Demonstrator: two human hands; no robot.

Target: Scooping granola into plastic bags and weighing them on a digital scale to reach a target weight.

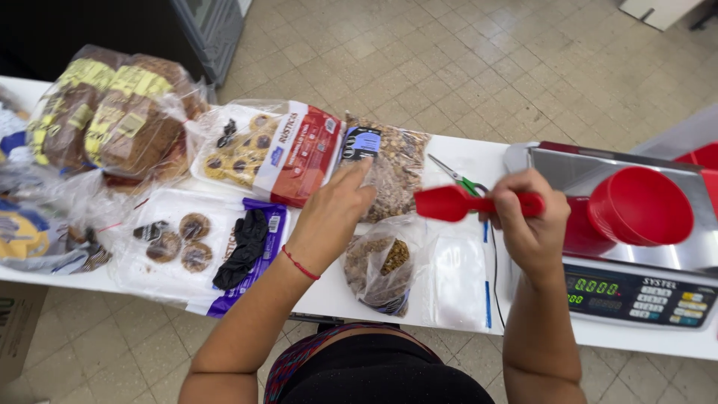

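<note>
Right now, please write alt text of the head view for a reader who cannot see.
A right hand holds a red scoop while the left hand touches a granola bag on a white table, beside cookie packs and a scale.

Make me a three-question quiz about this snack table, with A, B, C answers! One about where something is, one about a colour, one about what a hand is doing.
1. Where do the scissors lie?
A. on the white table, behind the scoop
B. on the scale
C. on the floor

2. What colour is the scoop?
A. blue
B. red
C. yellow

3. What is the right hand doing?
A. lying flat and empty
B. pressing the scale's buttons
C. closed round the scoop's handle

Answers:
1. A: the green-handled scissors rest on the table between the granola bag and the scale.
2. B: the scoop is red, like the cup on the scale.
3. C: its fingers wrap the handle, while the left hand touches the granola bag.
</note>
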